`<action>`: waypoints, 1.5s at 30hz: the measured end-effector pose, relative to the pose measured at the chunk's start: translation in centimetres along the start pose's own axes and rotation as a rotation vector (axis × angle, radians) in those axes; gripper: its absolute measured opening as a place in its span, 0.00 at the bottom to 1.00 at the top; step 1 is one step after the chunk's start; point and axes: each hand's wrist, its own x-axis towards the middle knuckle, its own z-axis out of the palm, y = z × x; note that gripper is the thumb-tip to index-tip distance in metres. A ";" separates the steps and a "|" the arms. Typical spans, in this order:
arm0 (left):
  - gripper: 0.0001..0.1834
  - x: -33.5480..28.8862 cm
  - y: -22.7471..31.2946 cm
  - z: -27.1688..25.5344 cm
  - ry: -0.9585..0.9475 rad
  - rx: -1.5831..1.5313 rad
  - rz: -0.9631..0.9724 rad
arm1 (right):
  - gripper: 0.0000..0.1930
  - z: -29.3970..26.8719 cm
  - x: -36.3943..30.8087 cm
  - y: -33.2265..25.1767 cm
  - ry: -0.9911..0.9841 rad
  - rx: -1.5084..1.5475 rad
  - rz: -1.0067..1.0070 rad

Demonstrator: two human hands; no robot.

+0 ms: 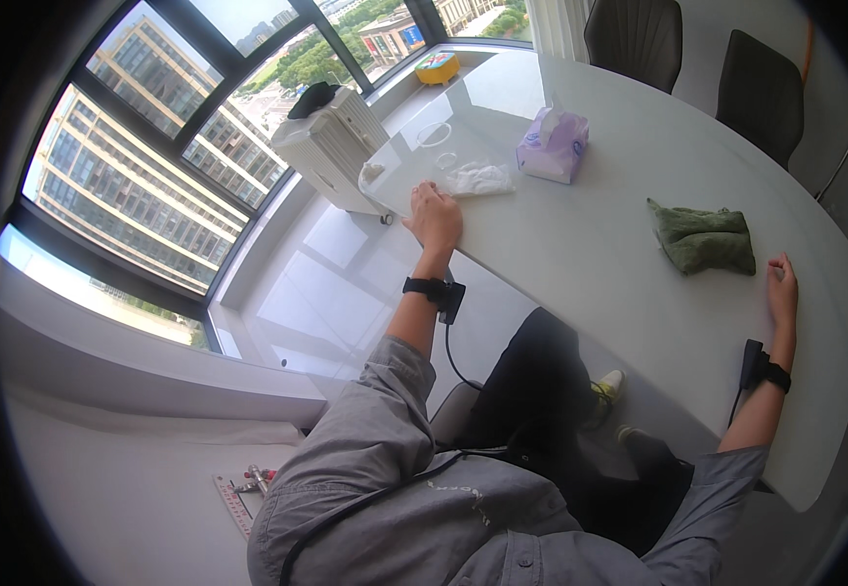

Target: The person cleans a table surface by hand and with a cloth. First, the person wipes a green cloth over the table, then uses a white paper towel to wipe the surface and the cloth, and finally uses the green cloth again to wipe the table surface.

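Note:
My left hand (434,217) rests at the left edge of the white table, back upward. Its fingers are loosely bent, with nothing seen in them. Just beyond it lies a crumpled clear-white plastic bag (482,180); whether the fingertips touch it I cannot tell. On the right side of the table my right hand (783,285) lies with half-curled fingers and no visible object. Nearest to it is a folded dark green cloth (705,237), lying a small gap to the left. Each wrist wears a black strap with a small device.
A purple tissue box (553,146) stands beyond the plastic bag on the white table (629,322). Clear rings (434,134) lie farther left. Beside the table is a white suitcase (331,146) with a black item on top. Dark chairs (636,44) stand behind. A cable hangs from my left wrist.

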 end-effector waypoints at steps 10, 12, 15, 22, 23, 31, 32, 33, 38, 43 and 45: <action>0.17 0.1 0.0 0.0 0.008 0.001 0.003 | 0.16 -0.2 -0.2 -0.4 -0.008 0.045 0.029; 0.17 0.0 -0.1 -0.2 -0.001 0.004 -0.001 | 0.16 -0.2 -0.3 -0.8 -0.014 0.063 0.041; 0.17 -0.1 0.2 -0.3 -0.009 0.002 -0.003 | 0.16 -0.3 -0.3 -0.6 -0.022 0.057 0.059; 0.18 0.0 -0.1 -0.1 0.012 -0.002 0.002 | 0.16 0.3 0.2 0.6 0.002 0.018 -0.025; 0.18 0.0 -0.2 -0.2 0.014 0.001 0.001 | 0.15 0.5 0.2 0.3 0.006 0.019 -0.021; 0.18 0.2 0.2 -0.1 -0.011 0.006 0.000 | 0.15 0.4 0.5 1.4 0.040 -0.018 -0.051; 0.18 0.2 0.2 -0.2 -0.009 0.006 0.002 | 0.16 0.3 0.5 1.3 0.028 -0.016 -0.032; 0.18 0.2 0.0 -0.1 -0.011 0.002 0.001 | 0.16 0.4 0.4 1.0 0.025 -0.018 -0.033; 0.17 -0.1 -0.1 0.2 -0.007 -0.009 0.001 | 0.18 0.1 0.3 0.9 0.004 -0.026 0.014; 0.17 0.1 -0.1 -0.1 -0.009 -0.003 0.000 | 0.18 0.2 0.1 0.1 0.004 0.039 0.035; 0.17 0.1 0.0 -0.1 -0.004 -0.005 0.002 | 0.17 0.1 0.1 0.2 0.015 0.043 0.031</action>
